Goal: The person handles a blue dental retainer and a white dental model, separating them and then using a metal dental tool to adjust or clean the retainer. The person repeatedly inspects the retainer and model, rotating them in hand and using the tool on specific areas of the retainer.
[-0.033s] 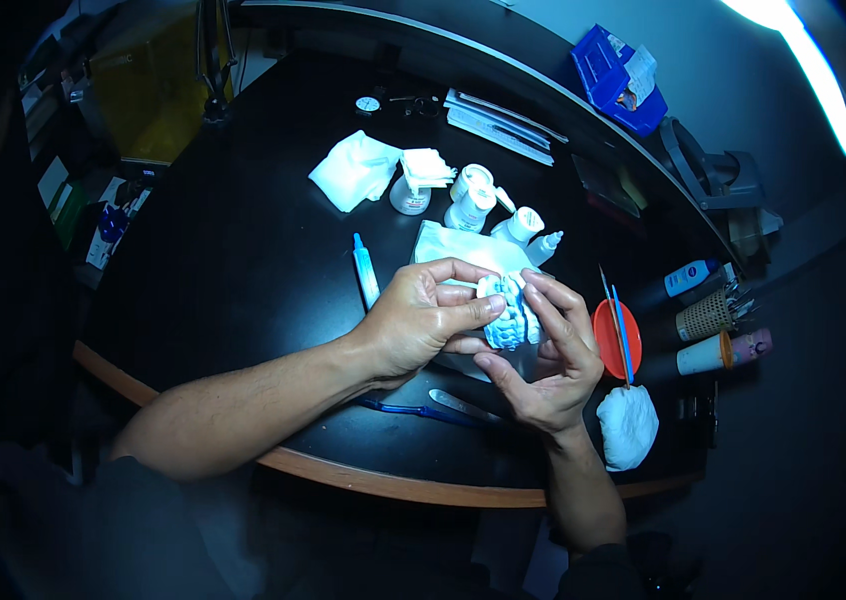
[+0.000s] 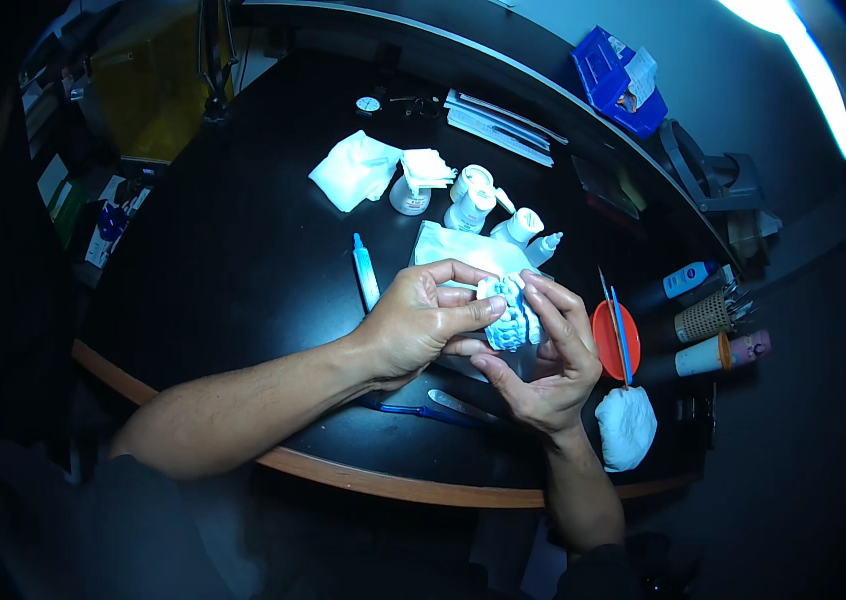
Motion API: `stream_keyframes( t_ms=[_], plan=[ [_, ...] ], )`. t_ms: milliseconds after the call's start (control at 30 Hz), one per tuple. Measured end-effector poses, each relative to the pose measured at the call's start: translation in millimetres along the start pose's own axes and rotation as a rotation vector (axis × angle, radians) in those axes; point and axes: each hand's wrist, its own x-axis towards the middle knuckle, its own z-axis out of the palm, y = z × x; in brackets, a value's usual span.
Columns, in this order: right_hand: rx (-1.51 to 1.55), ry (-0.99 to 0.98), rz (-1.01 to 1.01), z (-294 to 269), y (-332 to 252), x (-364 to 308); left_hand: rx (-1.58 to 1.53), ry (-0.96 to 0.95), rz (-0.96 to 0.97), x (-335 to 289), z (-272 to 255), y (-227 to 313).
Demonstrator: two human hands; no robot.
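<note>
Over the front middle of the dark desk I hold a white-and-blue dental cast (image 2: 510,326) showing a row of teeth. My left hand (image 2: 423,315) grips it from the left, its thumb pressed on the front and its fingers behind. From the right, my right hand (image 2: 555,370) has its fingertips on the cast's top and right edge, while the thumb stands off lower down. Both palms hide part of what lies beneath. Behind the cast is a white sheet or pad (image 2: 463,243). Below my hands lie a dark-blue-handled tool (image 2: 408,408) and a pale flat blade (image 2: 458,405).
Left of the sheet lies a light-blue tube (image 2: 365,275). Several white bottles (image 2: 471,200) stand beyond, beside a crumpled white cloth (image 2: 355,170). At right, brushes (image 2: 625,335) rest across a red dish (image 2: 605,345), with a white wad (image 2: 627,430) nearer me. A wooden edge (image 2: 373,482) borders the desk.
</note>
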Motion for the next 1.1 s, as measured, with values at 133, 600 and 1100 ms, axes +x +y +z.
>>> stream_keyframes(
  t_ms=[133,600,1100],
  plan=[
    [0.008,0.048,0.011,3.7,0.6,-2.3,-0.070,-0.071,0.003,-0.1,0.2,-2.7],
    [-0.057,0.118,-0.025,0.1,-1.4,-2.6,-0.008,-0.066,-0.036,-3.7,7.6,0.5],
    [-0.023,0.147,-0.018,-1.6,-4.4,-0.1,0.026,-0.171,0.010,-5.7,7.2,10.4]
  ],
)
